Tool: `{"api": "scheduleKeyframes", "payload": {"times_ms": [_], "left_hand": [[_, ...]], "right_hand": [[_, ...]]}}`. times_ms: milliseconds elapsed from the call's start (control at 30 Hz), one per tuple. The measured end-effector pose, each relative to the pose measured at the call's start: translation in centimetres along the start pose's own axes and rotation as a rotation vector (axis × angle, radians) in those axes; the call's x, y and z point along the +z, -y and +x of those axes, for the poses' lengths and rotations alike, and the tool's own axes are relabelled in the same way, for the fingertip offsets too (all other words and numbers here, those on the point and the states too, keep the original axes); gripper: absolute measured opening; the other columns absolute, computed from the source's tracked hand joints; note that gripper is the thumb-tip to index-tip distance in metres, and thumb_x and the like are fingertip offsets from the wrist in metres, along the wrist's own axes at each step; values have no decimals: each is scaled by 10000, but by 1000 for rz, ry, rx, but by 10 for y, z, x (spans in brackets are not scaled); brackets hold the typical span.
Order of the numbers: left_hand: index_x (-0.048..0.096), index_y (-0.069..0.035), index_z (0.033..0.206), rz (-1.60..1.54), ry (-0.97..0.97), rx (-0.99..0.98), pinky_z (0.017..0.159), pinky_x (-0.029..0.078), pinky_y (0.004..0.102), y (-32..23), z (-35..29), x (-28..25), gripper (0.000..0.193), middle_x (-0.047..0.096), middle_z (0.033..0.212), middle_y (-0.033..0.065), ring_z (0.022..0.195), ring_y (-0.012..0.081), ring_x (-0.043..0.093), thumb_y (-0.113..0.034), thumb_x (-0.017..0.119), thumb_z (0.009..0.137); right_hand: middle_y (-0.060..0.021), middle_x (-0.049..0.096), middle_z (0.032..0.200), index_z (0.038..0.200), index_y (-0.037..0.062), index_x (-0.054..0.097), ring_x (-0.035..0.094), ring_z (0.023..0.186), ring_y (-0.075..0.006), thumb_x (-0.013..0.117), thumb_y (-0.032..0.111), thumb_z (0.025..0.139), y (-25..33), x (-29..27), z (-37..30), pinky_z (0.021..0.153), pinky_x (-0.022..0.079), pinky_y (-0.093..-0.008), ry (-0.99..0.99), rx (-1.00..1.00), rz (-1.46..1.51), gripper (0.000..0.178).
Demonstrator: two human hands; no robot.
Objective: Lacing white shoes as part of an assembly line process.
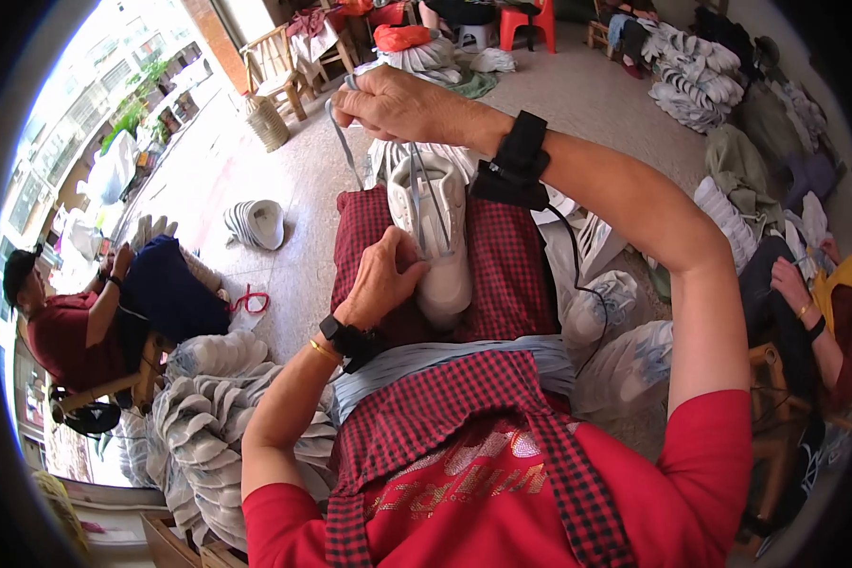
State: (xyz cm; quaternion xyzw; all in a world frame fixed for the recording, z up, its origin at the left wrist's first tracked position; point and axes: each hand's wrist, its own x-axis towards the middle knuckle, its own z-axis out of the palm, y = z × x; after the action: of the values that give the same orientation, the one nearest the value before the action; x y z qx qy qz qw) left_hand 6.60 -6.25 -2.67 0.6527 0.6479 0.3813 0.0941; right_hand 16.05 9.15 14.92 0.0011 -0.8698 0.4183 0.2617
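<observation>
A light grey and white shoe [444, 289] lies on my lap, its toe toward my body and its opening away from me. Raised beyond the shoe's opening, my right hand [388, 102] is closed on a grey shoelace [346, 151]. A loop of lace hangs below the fingers, and strands run down to the eyelets. My left hand [384, 276] is closed against the left side of the shoe, thumb and forefinger near the lower end of the lacing. Its other fingertips are partly hidden.
Stacked shoe uppers [208, 435] lie at my left, with bagged ones [625, 364] at my right. A small upper stack [256, 225] sits on the floor. A seated person [76, 322] works at left, another at right [805, 293]. A bamboo chair [273, 66] stands ahead.
</observation>
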Motion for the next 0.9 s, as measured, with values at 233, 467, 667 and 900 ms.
{"api": "scheduleKeyframes", "payload": {"times_ms": [233,467,667,900], "left_hand": [[631,26,848,-68,16,-90,664,532,324,5,4,2,201,677,752,119,715,193,673,-90,778,777],[672,15,893,-132,-53,-128,663,536,309,1,5,-18,124,703,778,102,685,146,655,-80,730,840],[698,7,916,132,146,287,757,516,443,-7,29,-26,170,619,932,164,859,387,637,-67,718,764],[712,4,942,-151,120,153,729,544,403,-9,54,-36,172,669,783,181,795,301,693,-13,621,796]], "right_hand": [[71,380,552,895,38,590,342,446,-31,468,279,1038,37,-10,-27,405,266,-235,-68,12,179,306],[85,331,595,914,54,555,327,492,-28,442,269,1058,57,-16,-66,412,238,-209,-134,-58,538,282],[73,384,602,996,79,557,487,558,-66,427,348,1057,93,-40,-72,434,388,-228,-108,-253,749,305],[79,334,610,967,54,517,417,540,-60,414,356,1060,114,-47,-84,426,340,-216,-160,-359,765,333]]}}
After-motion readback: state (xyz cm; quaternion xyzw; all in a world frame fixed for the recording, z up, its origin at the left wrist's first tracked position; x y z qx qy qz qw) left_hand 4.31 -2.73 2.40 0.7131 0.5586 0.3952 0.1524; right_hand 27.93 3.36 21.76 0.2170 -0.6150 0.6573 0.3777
